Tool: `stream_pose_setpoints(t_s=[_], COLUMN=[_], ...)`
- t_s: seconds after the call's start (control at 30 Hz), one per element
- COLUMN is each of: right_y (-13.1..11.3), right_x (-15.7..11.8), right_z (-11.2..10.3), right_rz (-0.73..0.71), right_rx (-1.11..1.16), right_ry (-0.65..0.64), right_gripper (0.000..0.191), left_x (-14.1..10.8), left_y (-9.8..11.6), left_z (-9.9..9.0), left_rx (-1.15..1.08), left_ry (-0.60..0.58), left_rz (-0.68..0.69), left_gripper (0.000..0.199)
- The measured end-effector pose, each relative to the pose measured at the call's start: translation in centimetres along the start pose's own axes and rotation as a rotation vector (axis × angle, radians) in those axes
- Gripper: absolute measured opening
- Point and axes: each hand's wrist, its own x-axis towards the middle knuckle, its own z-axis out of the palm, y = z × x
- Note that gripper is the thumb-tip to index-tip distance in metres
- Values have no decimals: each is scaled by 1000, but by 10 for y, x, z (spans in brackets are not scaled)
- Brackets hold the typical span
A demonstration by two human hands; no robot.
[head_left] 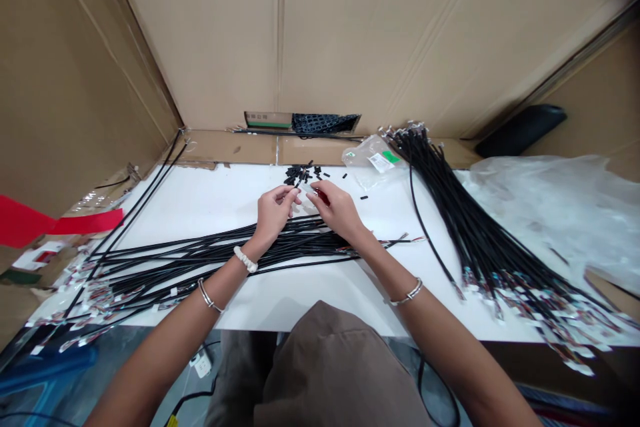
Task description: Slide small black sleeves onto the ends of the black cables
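My left hand [274, 212] and my right hand [336, 208] are raised together over a white table [200, 207], fingertips almost meeting. My left fingers pinch a small black piece [300, 180]. My right fingers hold a small red-tipped piece [321, 197], too small to identify. A scattered heap of short black sleeves [297, 175] lies just beyond my hands. Under my wrists runs a bundle of black cables [215, 260] with small white-and-red terminated ends at the left. A second black cable bundle [480, 227] fans out at the right.
Cardboard walls [200, 33] rise behind and beside the table. A clear plastic bag with labels [373, 160] lies at the far edge, and a plastic sheet [555, 213] covers the right side. Red tape [60, 223] hangs at the left. A black cushion [520, 130] leans at the back right.
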Motion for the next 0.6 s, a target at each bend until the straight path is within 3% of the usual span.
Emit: stream_pose_setpoints(t_s=[0.6], right_y=[-3], right_x=[1], right_z=[4], right_rz=[49], right_rx=[60], right_ry=[20], right_gripper=[25], left_x=[-5], left_y=[5], left_z=[3], left_rx=[80], left_ry=[46], left_rz=[79], left_gripper=[21])
